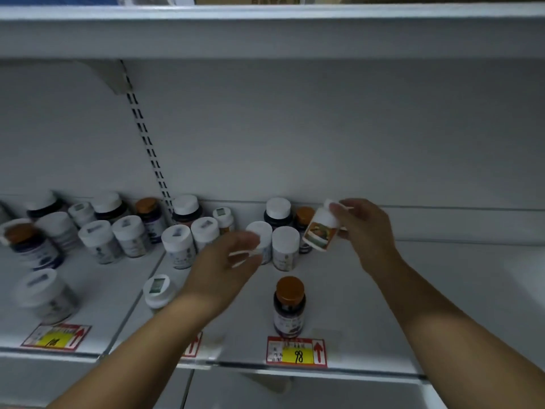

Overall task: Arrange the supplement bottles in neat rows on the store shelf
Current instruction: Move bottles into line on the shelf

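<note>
My right hand [364,228] holds a small white bottle [321,227] with an orange picture label, tilted in the air above the white shelf [383,305]. My left hand [233,264] hovers blurred in front of two white-capped bottles [284,246] at mid-shelf, fingers apart and holding nothing. A dark bottle with an orange cap [289,305] stands alone near the front edge. Several more bottles, white-capped and orange-capped, stand loosely on the left half [100,234]. One white bottle [159,290] sits partly behind my left forearm.
The shelf's right half holds no bottles. Red and yellow price tags [296,351] line the front edge. A slotted upright [147,149] runs up the back wall, and an upper shelf [265,28] hangs overhead.
</note>
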Demonstrator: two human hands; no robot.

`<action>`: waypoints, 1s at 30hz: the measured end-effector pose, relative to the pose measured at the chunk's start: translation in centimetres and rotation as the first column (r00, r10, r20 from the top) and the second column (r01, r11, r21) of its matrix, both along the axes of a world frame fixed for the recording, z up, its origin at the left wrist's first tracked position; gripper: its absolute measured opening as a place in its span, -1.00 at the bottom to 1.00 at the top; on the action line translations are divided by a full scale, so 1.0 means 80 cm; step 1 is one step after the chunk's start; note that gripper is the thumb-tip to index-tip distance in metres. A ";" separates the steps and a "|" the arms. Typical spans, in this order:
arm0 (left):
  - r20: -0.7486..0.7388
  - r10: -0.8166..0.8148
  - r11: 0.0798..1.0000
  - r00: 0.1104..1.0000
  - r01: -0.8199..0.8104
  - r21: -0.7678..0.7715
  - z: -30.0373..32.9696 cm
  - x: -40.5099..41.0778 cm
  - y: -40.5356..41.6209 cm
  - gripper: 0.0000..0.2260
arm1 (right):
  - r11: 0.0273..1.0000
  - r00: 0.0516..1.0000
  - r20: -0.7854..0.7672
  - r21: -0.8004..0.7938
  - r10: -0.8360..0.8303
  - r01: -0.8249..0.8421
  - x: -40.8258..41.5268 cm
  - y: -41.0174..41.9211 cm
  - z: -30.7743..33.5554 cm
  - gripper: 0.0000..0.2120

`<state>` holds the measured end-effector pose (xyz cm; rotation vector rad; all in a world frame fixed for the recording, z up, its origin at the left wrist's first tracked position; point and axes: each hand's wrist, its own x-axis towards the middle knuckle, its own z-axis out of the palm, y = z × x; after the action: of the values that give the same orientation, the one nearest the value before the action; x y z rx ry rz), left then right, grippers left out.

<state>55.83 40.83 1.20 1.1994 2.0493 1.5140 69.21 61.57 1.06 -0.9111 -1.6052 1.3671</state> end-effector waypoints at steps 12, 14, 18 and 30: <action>0.055 -0.176 0.980 0.983 0.181 -0.086 0.042 -0.066 -0.051 -0.66 | 0.851 0.851 0.003 -0.039 0.524 -0.524 -0.091 -0.132 0.060 -0.86; -0.006 -0.208 0.970 0.978 0.205 -0.127 0.040 -0.089 -0.069 -0.65 | 0.834 0.831 0.101 0.020 0.547 -0.551 -0.111 -0.148 0.057 -0.84; -0.175 -0.210 0.963 0.962 0.173 -0.207 0.036 -0.138 -0.099 -0.70 | 0.807 0.790 0.477 0.241 0.385 -0.539 -0.138 -0.175 0.027 -0.75; -0.104 -0.185 0.938 0.977 0.144 -0.316 -0.020 -0.204 -0.099 -0.67 | 0.785 0.674 0.607 0.128 0.421 -0.606 -0.135 -0.206 -0.040 -0.61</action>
<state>39.52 32.90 -0.44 1.3339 2.1093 1.0174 58.44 45.05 -2.16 -0.6927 -2.6221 1.1869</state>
